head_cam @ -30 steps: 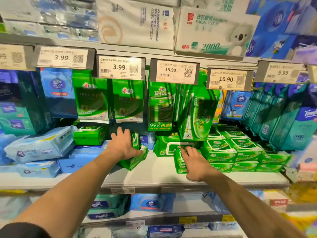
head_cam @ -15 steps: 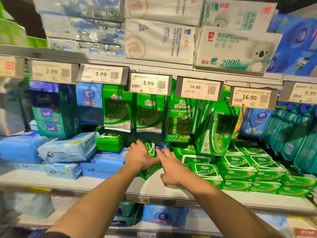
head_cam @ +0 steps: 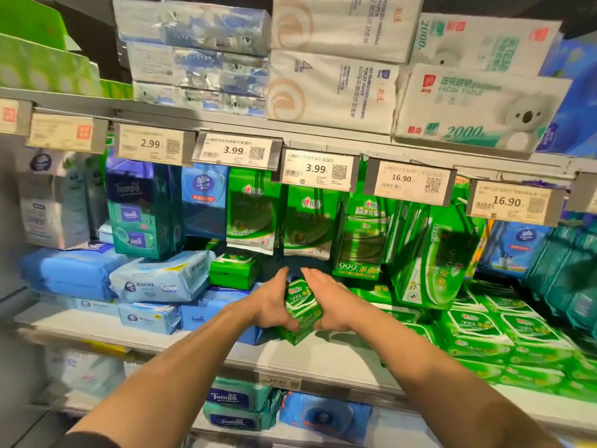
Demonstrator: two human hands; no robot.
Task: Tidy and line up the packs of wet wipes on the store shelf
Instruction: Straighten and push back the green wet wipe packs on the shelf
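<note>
A small stack of green wet-wipe packs stands on the white shelf board at the middle. My left hand presses its left side and my right hand presses its right side, so both hands clamp it. Flat green packs lie in low rows to the right. A green boxed pack sits behind on the left. Green packs hang from pegs above the hands.
Blue and white wipe packs are piled on the left of the shelf. Teal Tempo packs stand behind them. Price tags line the upper shelf edge, with tissue bundles above. More packs lie on the lower shelf.
My right hand has left the flat packs on the right and come to the small green stack. Both hands now squeeze it. The view has shifted left and closer.
</note>
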